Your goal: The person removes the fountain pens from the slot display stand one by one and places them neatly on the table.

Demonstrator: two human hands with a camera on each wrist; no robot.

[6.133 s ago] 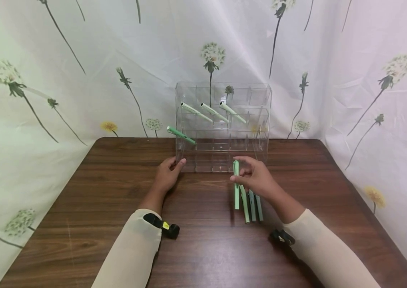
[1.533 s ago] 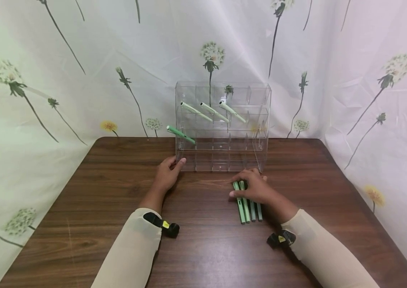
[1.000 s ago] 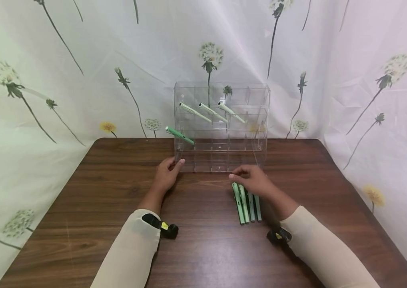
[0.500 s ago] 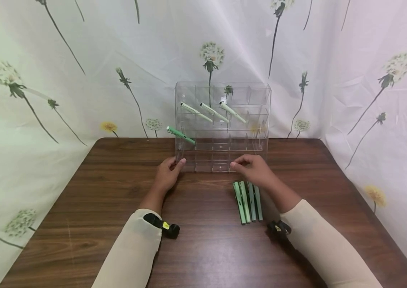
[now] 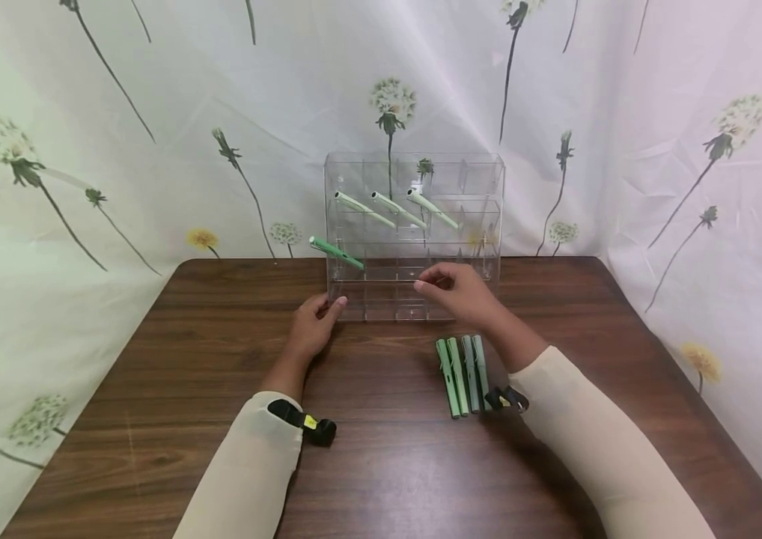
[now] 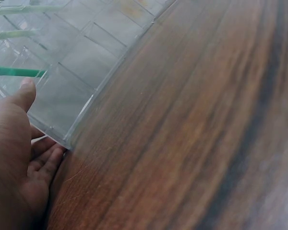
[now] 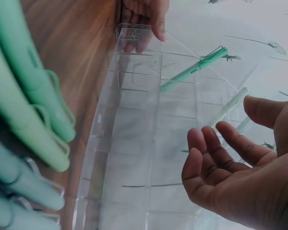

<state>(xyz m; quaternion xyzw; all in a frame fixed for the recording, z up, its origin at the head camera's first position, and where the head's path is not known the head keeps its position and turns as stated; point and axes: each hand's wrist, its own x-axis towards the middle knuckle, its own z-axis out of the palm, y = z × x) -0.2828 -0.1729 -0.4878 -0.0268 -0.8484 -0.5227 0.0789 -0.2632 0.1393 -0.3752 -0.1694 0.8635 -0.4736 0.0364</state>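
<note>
Four pens sit in the clear rack (image 5: pixel 415 232), four pens on the table (image 5: pixel 463 372) remain; your left hand (image 5: pixel 314 329) braces its corner, your right hand (image 5: pixel 458 293) hovers empty, fingers relaxed.

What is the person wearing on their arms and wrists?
Both arms wear long, smooth cream sleeves that reach the wrists. The left sleeve has a small black device with a yellow mark strapped at the wrist. The right sleeve has a similar black one with a yellow spot. The left hand and right hand are bare, without gloves.
</note>
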